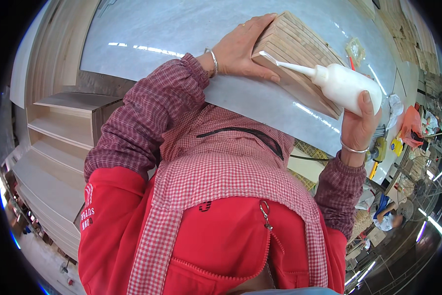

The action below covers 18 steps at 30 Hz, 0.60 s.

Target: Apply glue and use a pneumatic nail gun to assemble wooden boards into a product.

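Streaks of light are reflected on the glossy worktable (181, 22); pale wooden boards (66, 44) are seen at the left, a caged fan (422, 189) near the right edge.

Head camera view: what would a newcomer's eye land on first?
Probably the white squeeze bottle right of centre, in the right hand, its nozzle reaching left over a stack of wooden strips. The left hand grips that stack's left end. Below, a bright red jacket fills the lower middle.
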Each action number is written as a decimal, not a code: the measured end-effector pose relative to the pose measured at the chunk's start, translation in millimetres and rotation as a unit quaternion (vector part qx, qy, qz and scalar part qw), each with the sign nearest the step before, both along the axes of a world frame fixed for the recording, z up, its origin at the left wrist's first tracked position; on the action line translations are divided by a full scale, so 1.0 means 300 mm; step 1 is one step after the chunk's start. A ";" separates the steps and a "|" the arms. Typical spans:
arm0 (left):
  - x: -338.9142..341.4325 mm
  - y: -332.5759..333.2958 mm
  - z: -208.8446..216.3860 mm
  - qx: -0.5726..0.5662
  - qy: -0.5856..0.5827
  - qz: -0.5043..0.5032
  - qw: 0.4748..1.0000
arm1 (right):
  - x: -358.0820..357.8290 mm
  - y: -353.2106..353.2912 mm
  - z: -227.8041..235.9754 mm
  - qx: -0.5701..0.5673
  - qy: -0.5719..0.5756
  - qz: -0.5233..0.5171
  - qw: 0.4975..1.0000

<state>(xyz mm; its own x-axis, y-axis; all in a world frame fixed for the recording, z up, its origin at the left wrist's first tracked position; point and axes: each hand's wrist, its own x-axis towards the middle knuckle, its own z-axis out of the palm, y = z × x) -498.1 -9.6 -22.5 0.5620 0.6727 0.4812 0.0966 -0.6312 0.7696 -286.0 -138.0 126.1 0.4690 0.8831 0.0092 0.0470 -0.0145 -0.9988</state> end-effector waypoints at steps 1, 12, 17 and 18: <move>-0.001 0.000 0.001 0.001 0.002 0.000 1.000 | 0.006 -0.008 0.002 0.000 -0.004 -0.001 1.000; -0.006 -0.014 0.107 -0.211 -0.069 -0.113 0.968 | 0.044 -0.062 0.018 0.010 0.030 -0.045 0.999; -0.013 -0.013 0.077 -0.171 -0.060 -0.088 0.979 | -0.042 0.001 0.001 -0.010 0.014 -0.003 1.000; -0.013 -0.012 0.081 -0.171 -0.060 -0.087 0.980 | -0.049 0.009 -0.002 -0.010 0.014 -0.002 1.000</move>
<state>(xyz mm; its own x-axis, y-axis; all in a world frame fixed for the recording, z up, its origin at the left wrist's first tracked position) -502.1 -13.1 1.9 0.6354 0.7054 0.3140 -0.0942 -0.3329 0.9383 -300.5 -135.2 125.5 0.4718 0.8814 -0.0219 0.0195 -0.0353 -0.9992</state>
